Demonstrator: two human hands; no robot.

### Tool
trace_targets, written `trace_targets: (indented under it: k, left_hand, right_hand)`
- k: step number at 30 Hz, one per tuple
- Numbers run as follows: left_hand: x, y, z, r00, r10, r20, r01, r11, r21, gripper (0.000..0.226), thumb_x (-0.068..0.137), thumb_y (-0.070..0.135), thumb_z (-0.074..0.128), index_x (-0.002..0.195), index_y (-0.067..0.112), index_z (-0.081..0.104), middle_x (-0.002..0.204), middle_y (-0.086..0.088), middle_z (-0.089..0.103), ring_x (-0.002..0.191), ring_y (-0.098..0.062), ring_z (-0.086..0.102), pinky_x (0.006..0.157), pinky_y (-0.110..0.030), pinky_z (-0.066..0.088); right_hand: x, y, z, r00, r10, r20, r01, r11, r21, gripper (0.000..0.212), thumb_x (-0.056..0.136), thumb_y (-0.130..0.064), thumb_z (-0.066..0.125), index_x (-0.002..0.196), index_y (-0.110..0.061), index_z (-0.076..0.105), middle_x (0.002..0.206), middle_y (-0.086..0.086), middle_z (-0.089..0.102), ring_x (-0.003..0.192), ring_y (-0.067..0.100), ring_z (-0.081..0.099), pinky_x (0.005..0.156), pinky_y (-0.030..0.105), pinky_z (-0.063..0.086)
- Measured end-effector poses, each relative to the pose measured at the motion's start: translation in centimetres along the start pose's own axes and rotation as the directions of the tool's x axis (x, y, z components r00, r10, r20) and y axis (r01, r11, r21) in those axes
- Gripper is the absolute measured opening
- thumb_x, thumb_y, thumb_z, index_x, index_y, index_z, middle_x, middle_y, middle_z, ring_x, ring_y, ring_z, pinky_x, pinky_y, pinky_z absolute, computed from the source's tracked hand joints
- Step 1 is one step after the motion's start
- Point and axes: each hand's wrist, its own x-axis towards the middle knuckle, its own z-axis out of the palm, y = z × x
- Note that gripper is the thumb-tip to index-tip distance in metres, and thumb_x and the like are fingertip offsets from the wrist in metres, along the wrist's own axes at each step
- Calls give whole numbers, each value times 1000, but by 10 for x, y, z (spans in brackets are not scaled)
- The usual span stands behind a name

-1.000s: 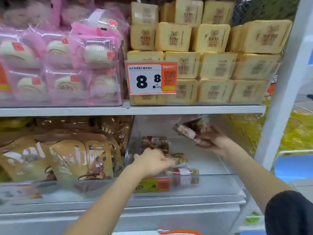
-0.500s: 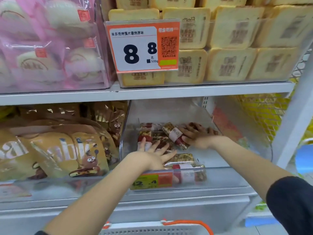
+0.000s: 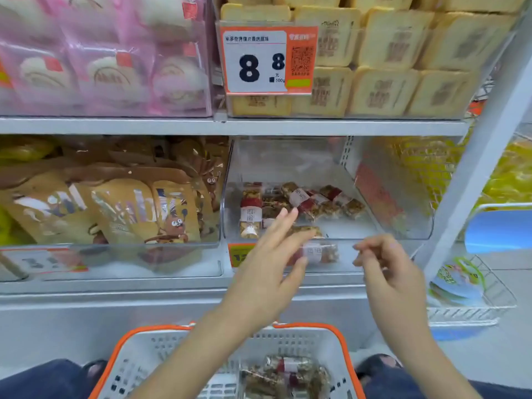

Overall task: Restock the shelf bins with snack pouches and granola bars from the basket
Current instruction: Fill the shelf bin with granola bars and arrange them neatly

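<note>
Only thing really reading clearly is the orange-and-white price tag hanging on the upper bin of yellow packs: big "8", smaller "8", then "500g" underneath, plus a QR code. The yellow tag on the granola bar bin is showing a "1", rest blocked.

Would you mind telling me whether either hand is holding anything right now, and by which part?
Nothing is held. The left hand is spread open and the right hand loosely curled, both empty in front of the clear bin.
</note>
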Motion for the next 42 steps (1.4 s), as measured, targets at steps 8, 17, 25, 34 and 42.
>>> trace_targets:
  k: [8,17,25,34,42]
  left_hand:
    - [-184,-70,115,817,-513,265,401,834,380,42,88,32,42,129,28,48,133,6,48,120,-16,47,98,-31,43]
    - [-319,-129,148,44,-789,613,516,543,662,105,80,54,62,150,23,-8,153,-15,12,140,-38,15,110,-48,28]
    - [-315,-137,189,-33,-792,610,423,542,726,110,79,47,69,147,37,-17,156,-14,-13,141,-45,-9,110,-62,16]
    - [-315,-163,193,66,-729,681,281,669,689,105,59,59,76,142,34,18,146,-18,21,137,-35,18,106,-70,3]
    - [-305,-134,214,22,-695,719,436,654,618,110,62,64,72,145,30,8,135,-21,34,124,-38,36,101,-49,30]
  right_hand:
    - [-161,174,72,560,615,554,-304,775,-554,83,64,-49,68,135,-22,35,134,6,46,117,22,54,91,29,47]
    - [-218,220,113,80,755,651,-118,656,-746,130,67,-34,85,129,-62,-25,144,4,-47,144,43,0,108,54,34]
    - [-251,224,150,101,851,515,103,506,-856,143,70,-32,84,112,-53,-51,124,11,-62,127,55,-32,88,57,51]
    - [-249,226,175,166,879,447,281,393,-876,120,77,18,54,141,-46,-25,140,10,-52,133,58,-21,82,52,55]
    - [-244,223,169,141,868,476,479,361,-800,116,79,-3,66,146,-34,-23,157,12,-15,123,51,42,70,44,59]
